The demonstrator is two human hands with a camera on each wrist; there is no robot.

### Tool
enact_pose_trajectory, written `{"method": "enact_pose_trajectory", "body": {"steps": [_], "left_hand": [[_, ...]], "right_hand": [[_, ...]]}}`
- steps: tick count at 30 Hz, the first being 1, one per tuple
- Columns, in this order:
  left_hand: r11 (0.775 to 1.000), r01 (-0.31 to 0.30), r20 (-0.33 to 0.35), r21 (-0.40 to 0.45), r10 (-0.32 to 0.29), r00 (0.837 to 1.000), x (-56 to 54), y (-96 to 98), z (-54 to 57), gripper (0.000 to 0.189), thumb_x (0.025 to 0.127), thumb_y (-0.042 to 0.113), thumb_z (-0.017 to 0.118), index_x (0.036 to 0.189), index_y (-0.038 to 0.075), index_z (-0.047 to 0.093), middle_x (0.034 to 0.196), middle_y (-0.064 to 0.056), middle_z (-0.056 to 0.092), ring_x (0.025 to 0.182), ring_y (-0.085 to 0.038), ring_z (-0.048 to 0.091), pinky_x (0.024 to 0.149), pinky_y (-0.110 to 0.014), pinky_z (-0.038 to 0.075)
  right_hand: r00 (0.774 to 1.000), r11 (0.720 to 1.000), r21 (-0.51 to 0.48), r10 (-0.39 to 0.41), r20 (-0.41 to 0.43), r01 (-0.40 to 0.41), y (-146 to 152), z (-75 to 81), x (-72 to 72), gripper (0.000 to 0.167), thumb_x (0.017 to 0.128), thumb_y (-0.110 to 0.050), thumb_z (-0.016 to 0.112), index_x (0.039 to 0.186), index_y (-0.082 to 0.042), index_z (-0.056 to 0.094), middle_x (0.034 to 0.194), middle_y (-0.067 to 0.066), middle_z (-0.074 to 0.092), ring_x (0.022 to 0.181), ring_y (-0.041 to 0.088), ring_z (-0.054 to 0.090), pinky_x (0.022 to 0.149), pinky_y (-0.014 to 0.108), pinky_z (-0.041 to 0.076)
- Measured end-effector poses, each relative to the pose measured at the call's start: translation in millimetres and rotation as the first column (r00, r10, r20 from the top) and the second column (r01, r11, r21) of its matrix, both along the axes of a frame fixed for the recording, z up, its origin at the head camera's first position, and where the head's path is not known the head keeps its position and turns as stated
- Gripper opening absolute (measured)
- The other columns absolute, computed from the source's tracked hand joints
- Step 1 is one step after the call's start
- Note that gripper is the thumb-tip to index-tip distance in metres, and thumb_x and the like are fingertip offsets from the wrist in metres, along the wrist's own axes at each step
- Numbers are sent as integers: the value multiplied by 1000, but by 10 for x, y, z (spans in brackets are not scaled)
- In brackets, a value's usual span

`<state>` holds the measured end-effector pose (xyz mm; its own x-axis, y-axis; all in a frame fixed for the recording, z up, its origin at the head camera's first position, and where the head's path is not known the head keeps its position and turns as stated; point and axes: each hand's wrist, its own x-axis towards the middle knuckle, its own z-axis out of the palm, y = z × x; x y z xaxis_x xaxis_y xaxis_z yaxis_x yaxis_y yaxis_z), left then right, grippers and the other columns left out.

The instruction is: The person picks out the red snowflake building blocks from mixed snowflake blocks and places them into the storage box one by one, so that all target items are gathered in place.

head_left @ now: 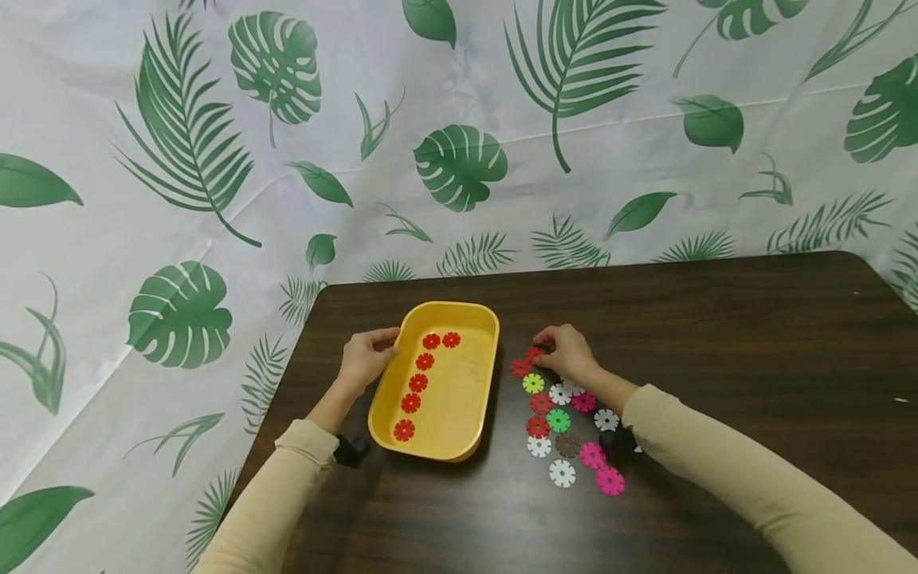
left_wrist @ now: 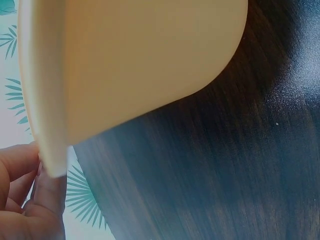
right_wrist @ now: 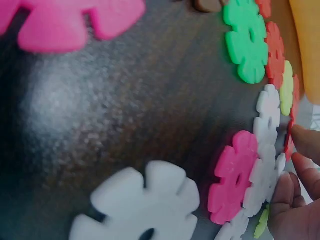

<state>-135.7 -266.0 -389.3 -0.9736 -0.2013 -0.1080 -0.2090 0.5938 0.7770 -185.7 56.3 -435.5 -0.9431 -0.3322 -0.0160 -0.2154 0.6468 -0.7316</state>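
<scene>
Your left hand (head_left: 366, 359) grips the yellow tray (head_left: 459, 391) by its rim; your right hand (head_left: 570, 355) pinches a red notched disc (head_left: 532, 353) beside other discs (head_left: 559, 421) on the counter (head_left: 717, 359).

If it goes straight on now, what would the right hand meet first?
The right hand would likely first meet the notched red plastic disc immediately ahead; beyond, probably the yellow rectangular plastic tray; the hand's height is unclear.

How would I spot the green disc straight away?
On the dark table, find the yellow tray. In the head view, right of it, the notched green disc lies between a white disc above and a brown disc below. Unlike the yellow-green disc farther up, it is true green.
</scene>
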Motion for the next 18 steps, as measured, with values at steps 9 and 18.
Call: {"method": "enact_pose_trajectory", "body": {"steps": [9,18], "left_hand": [[1000,-1,0,8,1,1000,-5,-1,-10,36,88,2,62,125,1,60,117,-20,64,101,-31,64,82,-35,56],[1000,-6,1,1,6,1000,-2,7,-3,36,88,1,62,124,2,61,116,-20,64,99,-30,65,80,-35,57]], "right_hand": [[999,999,39,5,-43,-4,-22,-1,21,25,78,-6,75,99,5,65,96,20,57,87,29,53,73,42,48],[999,1000,0,-7,-40,7,-16,-42,17,26,76,-5,76,96,2,62,87,14,57,77,23,51,64,30,43]]}}
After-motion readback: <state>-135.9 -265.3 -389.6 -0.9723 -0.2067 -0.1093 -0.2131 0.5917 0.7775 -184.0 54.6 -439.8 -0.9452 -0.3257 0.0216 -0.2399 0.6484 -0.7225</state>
